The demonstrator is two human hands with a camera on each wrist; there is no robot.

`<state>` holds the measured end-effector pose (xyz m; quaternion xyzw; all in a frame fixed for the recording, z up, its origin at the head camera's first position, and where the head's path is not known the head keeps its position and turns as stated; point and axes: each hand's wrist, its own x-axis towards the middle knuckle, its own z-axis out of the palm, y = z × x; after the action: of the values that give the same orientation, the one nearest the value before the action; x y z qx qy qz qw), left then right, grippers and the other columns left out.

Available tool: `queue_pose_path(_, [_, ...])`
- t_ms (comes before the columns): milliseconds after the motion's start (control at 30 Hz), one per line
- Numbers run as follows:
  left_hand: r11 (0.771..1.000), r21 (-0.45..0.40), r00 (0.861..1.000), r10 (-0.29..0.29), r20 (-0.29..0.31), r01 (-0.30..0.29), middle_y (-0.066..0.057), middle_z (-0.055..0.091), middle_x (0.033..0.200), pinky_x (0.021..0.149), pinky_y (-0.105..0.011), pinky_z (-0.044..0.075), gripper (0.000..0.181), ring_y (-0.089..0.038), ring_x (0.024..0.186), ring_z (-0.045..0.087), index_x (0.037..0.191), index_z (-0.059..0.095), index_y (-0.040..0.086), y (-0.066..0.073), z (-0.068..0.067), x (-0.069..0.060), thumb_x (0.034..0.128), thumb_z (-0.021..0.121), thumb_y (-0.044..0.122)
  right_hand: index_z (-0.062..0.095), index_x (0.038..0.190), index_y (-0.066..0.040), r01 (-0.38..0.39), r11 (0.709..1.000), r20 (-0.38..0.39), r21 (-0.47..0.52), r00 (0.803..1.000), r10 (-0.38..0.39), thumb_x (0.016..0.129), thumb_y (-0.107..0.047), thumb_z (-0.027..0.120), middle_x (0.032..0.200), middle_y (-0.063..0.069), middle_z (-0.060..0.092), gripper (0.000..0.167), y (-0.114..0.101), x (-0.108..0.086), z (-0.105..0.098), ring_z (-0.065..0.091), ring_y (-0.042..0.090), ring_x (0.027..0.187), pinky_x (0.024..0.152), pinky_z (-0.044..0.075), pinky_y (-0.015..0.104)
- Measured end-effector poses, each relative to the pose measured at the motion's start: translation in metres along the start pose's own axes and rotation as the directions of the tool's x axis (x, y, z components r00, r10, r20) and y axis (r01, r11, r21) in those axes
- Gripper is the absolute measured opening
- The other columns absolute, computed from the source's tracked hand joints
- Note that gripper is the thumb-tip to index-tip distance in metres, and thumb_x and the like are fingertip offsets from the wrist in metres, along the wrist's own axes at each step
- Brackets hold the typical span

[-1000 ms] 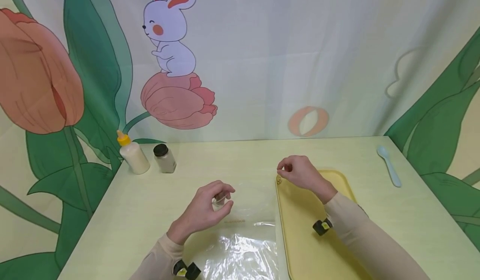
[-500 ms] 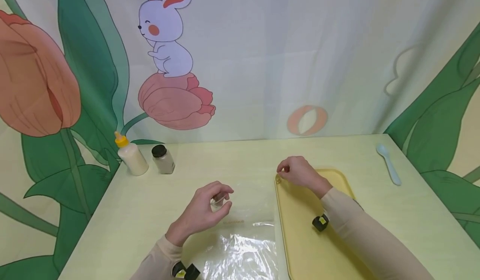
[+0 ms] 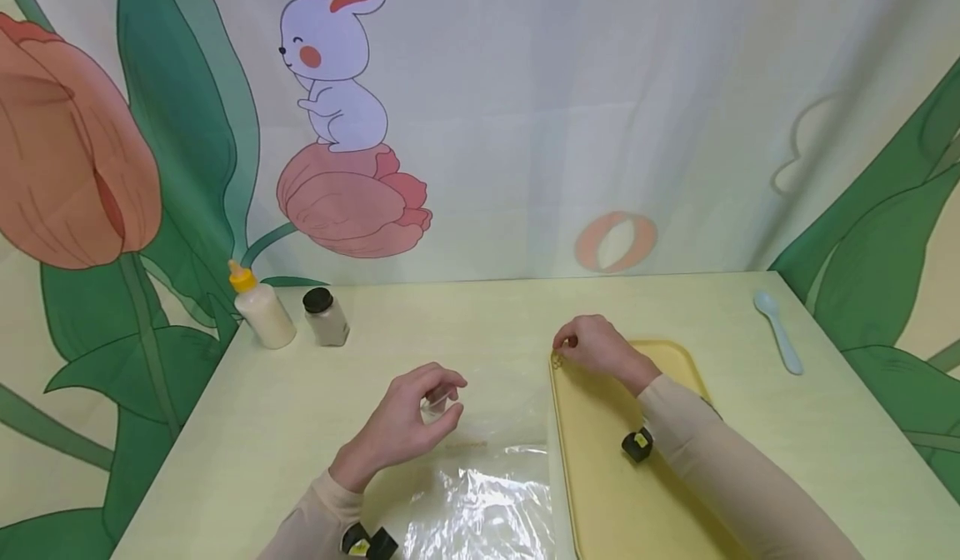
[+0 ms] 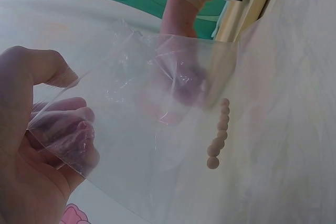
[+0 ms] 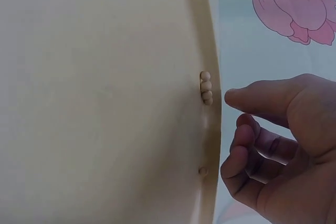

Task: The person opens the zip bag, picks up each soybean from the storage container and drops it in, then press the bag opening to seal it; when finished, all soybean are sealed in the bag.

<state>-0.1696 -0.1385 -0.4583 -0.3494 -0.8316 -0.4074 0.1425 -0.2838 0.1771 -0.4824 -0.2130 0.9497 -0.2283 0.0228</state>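
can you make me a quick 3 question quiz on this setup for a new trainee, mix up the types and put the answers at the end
1. Multiple choice: which of these does the left hand touch?
a) light blue spoon
b) clear plastic bag
c) yellow-capped bottle

2. True or false: in the right wrist view, one small beige ball lies apart from a cluster of balls along the edge of the yellow tray.

3. Fill in the blank: the jar near the back left of the table has a ____ lid.

Key: 1. b; 2. true; 3. black.
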Motion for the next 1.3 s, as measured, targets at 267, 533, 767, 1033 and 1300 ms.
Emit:
queue_pose_path(267, [1.000, 0.002, 1.000, 0.004, -0.001, -0.004, 0.009, 0.059, 0.083, 0.063, -0.022, 0.046, 0.019, -0.006, 0.069, 0.052, 0.101, 0.066, 0.010, -0.0006, -0.0007, 0.0002, 0.0821, 0.069, 0.009, 0.077, 0.084, -0.014, 0.031, 0.998, 0.000, -0.051, 1.000, -0.031, 0.083, -0.002, 0.062, 0.088, -0.001, 0.073, 0.020, 0.0024, 0.0010, 0.0034, 0.058, 0.015, 0.078, 0.074, 0.048, 0.033])
queue_pose_path(533, [1.000, 0.005, 1.000, 0.007, -0.003, -0.007, 0.007, 0.059, 0.083, 0.063, -0.022, 0.046, 0.019, -0.006, 0.069, 0.051, 0.101, 0.066, 0.009, 0.0000, -0.0019, 0.0013, 0.0820, 0.069, 0.009, 0.077, 0.084, -0.013, 0.039, 0.997, -0.007, -0.062, 0.999, -0.039, 0.082, -0.001, 0.062, 0.088, 0.000, 0.074, 0.020, 0.0010, -0.0002, 0.0028, 0.062, 0.017, 0.083, 0.075, 0.050, 0.035])
queue_pose_path(767, [1.000, 0.002, 1.000, -0.003, 0.003, 0.003, 0.007, 0.059, 0.083, 0.062, -0.023, 0.046, 0.019, -0.006, 0.069, 0.051, 0.101, 0.066, 0.010, 0.0006, -0.0018, 0.0014, 0.0823, 0.069, 0.009, 0.077, 0.084, -0.013, 0.036, 0.997, -0.006, -0.075, 0.999, -0.037, 0.083, -0.002, 0.063, 0.086, 0.000, 0.073, 0.018, 0.0016, 0.0007, 0.0040, 0.063, 0.017, 0.082, 0.075, 0.051, 0.036])
queue_pose_path(1033, [1.000, -0.004, 1.000, -0.008, 0.010, 0.008, 0.008, 0.058, 0.083, 0.063, -0.023, 0.046, 0.019, -0.007, 0.069, 0.052, 0.101, 0.066, 0.009, -0.0001, -0.0012, 0.0017, 0.0827, 0.069, 0.009, 0.076, 0.085, -0.011, 0.027, 0.996, 0.002, -0.090, 1.000, -0.027, 0.084, -0.004, 0.066, 0.086, 0.002, 0.072, 0.012, 0.0028, 0.0007, 0.0049, 0.065, 0.020, 0.084, 0.078, 0.053, 0.039])
queue_pose_path(1300, [1.000, 0.007, 1.000, 0.004, 0.002, -0.004, 0.007, 0.058, 0.082, 0.062, -0.024, 0.046, 0.019, -0.006, 0.069, 0.051, 0.101, 0.066, 0.010, -0.0004, -0.0015, 0.0016, 0.0824, 0.069, 0.009, 0.076, 0.089, -0.010, 0.005, 0.995, 0.021, -0.096, 1.000, -0.003, 0.087, -0.008, 0.068, 0.091, 0.004, 0.073, 0.009, 0.0049, 0.0012, 0.0057, 0.067, 0.023, 0.090, 0.081, 0.054, 0.040])
